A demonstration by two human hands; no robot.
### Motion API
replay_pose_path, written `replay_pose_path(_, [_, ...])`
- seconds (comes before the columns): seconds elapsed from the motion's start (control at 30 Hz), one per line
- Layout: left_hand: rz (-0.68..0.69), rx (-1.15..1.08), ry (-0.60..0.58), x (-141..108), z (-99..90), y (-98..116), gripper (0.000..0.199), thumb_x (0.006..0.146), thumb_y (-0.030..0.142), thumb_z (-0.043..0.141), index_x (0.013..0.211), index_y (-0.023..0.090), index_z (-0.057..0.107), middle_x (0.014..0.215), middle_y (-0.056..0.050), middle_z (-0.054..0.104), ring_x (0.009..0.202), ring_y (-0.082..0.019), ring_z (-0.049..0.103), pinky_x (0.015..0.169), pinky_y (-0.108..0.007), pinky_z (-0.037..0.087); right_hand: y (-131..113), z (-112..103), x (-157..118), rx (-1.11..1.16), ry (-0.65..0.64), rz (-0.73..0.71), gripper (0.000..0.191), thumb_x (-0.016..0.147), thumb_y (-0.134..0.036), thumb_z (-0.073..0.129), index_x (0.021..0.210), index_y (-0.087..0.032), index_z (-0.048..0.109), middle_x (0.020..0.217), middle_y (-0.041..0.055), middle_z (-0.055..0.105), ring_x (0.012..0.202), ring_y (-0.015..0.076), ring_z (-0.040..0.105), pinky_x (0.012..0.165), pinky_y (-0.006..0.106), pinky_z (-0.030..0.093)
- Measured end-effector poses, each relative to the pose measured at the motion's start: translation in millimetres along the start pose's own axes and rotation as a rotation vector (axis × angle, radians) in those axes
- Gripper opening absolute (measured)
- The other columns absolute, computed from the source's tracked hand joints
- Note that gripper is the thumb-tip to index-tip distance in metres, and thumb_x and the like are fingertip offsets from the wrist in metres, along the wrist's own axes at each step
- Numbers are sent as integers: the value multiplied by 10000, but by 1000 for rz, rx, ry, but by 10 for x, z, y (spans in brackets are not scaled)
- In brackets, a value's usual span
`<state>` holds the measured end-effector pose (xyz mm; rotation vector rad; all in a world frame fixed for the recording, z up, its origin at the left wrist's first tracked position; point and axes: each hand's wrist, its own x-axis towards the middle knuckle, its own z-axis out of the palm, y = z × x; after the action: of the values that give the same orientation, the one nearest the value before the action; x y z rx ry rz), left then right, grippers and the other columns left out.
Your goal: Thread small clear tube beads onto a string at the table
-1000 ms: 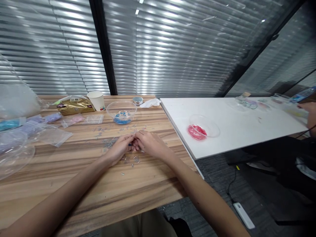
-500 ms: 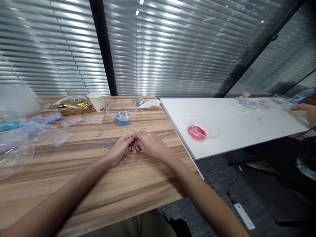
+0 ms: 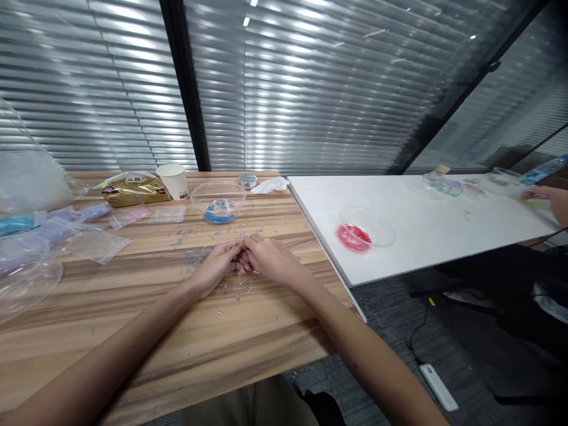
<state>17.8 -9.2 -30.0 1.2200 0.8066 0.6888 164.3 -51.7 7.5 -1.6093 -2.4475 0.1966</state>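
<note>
My left hand (image 3: pixel 220 264) and my right hand (image 3: pixel 265 255) meet fingertip to fingertip above the wooden table (image 3: pixel 168 355). Both are closed, with fingers curled in a pinch. Something small and blue shows between them, too tiny to make out. Small clear tube-like pieces (image 3: pixel 244 287) lie scattered below and around the hands, more of them to the left. Just behind the hands stands a clear bowl (image 3: pixel 218 201) with blue bits in its bottom.
A paper cup (image 3: pixel 174 181), a gold packet (image 3: pixel 135 190), a round tin (image 3: pixel 247 181) and a tissue (image 3: pixel 270 185) line the back. Plastic bags (image 3: pixel 97 242) lie left. A bowl with red bits (image 3: pixel 355 236) is on the white table (image 3: pixel 421 248); another person's hand (image 3: pixel 539 193) is far right.
</note>
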Motion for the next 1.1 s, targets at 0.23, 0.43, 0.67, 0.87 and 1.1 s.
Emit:
replay_pose_path(0.23, [28,49,8,-9,12,1,226,795,333,564,689,135,585,629,-23,598,569,-119,546,544,-227,429,6,11,8,-17,-2,-27,186,936,-167,394,999,-136,566,938,85,625,781,190,583,634,274,374])
replay_pose_path(0.43, [36,71,-7,-14,1,3,232,806,334,550,681,141,579,618,-20,590,564,-118,540,536,-226,427,17,26,5,-20,6,-41,170,930,-157,401,982,-129,561,921,86,622,760,181,573,625,270,363])
replay_pose_path(0.67, [41,89,-7,2,-11,-24,252,804,371,561,704,141,580,622,-18,594,567,-120,547,531,-224,427,33,32,14,12,7,-23,183,936,-169,392,974,-139,568,898,73,629,727,167,559,608,259,327])
replay_pose_path(0.87, [72,131,-30,6,-20,-31,276,812,381,541,674,145,578,614,-25,602,562,-124,553,531,-226,427,22,19,11,33,3,-20,203,944,-173,378,990,-135,572,899,74,632,749,167,566,621,259,328])
replay_pose_path(1.1, [67,118,-32,16,-37,-48,252,815,354,538,686,143,587,615,-25,609,557,-121,558,526,-222,429,29,43,16,38,2,-25,202,939,-165,377,1009,-132,564,894,78,635,740,170,569,628,262,333])
